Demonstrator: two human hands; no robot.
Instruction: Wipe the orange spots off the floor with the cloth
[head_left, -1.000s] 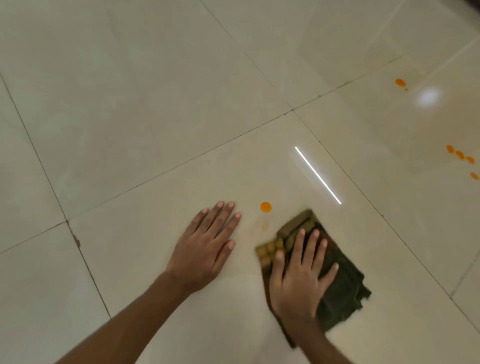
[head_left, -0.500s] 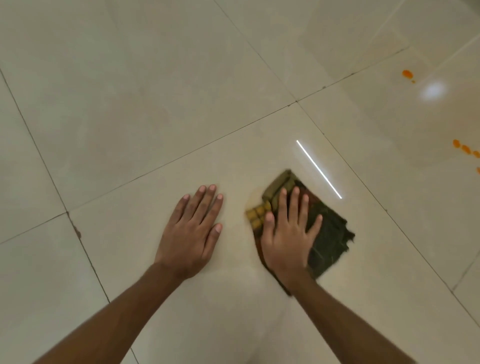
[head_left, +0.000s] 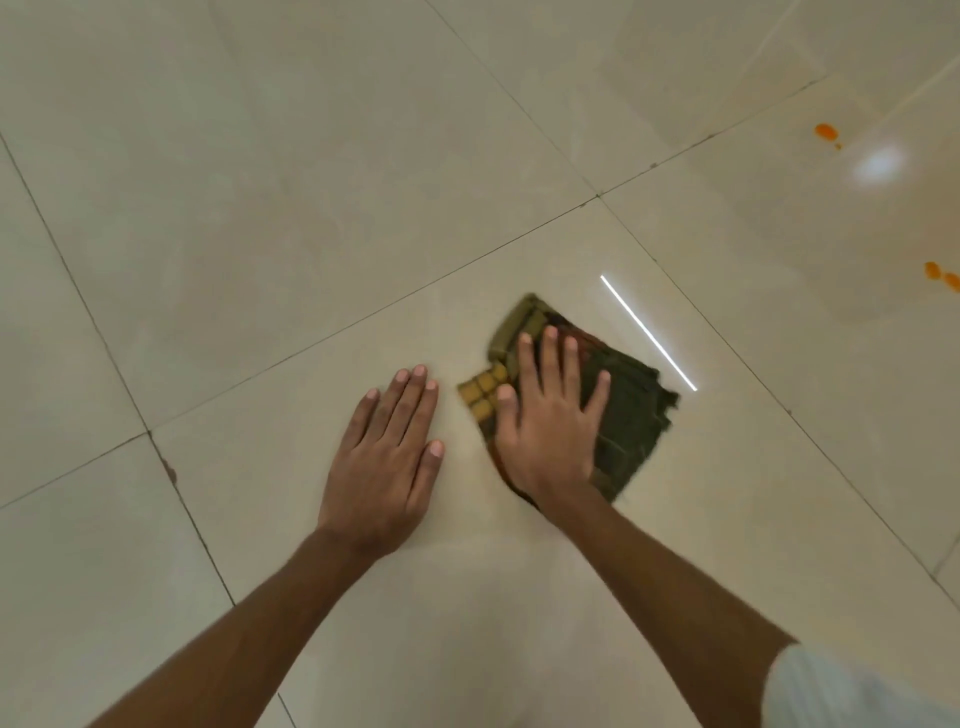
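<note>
Head view, one item per line of sight. Right hand (head_left: 548, 431): flat, palm down, fingers spread and extended, pressing on the cloth (head_left: 618, 410) without closing around it. Cloth: folded, dark green with an ochre-yellow checked border at its left edge, lying on the floor (head_left: 260, 208) under and to the right of the right hand; its right and lower edges show frayed and slightly blurred. Left hand (head_left: 387, 457): flat, palm down on bare tile, fingers together and straight, holding nothing, just beside the cloth's left edge but apart from it. Floor: glossy cream tiles with thin dark grout lines; a white line of reflected light sits near the cloth's upper right side, and a round glare patch lies further off. Orange spots: one (head_left: 825, 131) at the upper right near the glare patch, a further pair (head_left: 941, 275) at the right frame edge, all well apart from the cloth. Pale sleeve (head_left: 841, 691): lower right corner.
</note>
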